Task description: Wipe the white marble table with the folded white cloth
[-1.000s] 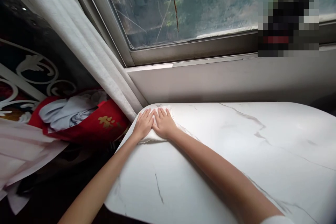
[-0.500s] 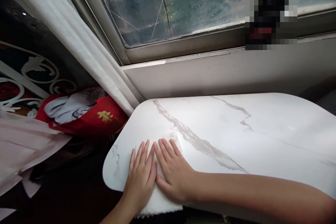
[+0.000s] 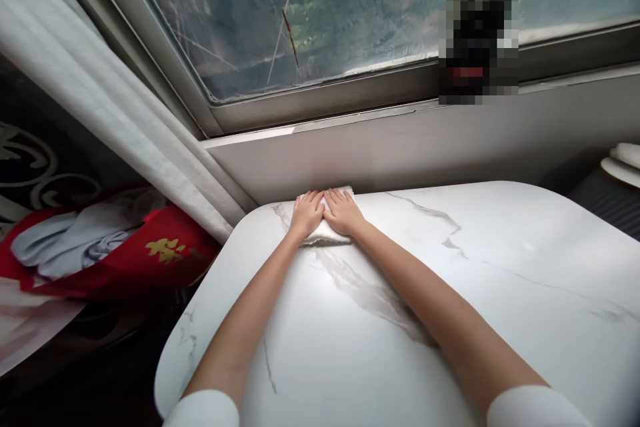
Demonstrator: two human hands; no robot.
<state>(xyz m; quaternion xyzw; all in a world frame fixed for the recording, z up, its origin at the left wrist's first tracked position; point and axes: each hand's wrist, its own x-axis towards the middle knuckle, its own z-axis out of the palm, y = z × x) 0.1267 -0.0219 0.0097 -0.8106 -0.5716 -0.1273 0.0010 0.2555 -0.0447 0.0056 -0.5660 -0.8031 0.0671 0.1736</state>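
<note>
A white fluffy cloth (image 3: 327,235) lies flat at the far edge of the white marble-patterned table (image 3: 310,333). My left hand (image 3: 307,213) presses flat on the cloth's left part, fingers stretched toward the window. Beside it my right hand (image 3: 344,212) lies flat on the right part, fingers stretched too. The two hands touch or nearly touch at the thumbs. Both arms reach straight out across the tabletop. The cloth's middle is partly hidden beneath the hands.
Just behind the table runs a pale wall (image 3: 380,147) under a window (image 3: 320,27). At left hangs a whitish curtain (image 3: 120,87), beside a red bag (image 3: 185,260) holding grey fabric (image 3: 85,237). A dark ribbed object (image 3: 595,197) stands at right.
Both hands have slid the cloth forward from the table's near left edge to its far edge. The arms are now stretched out, and the view has shifted.
</note>
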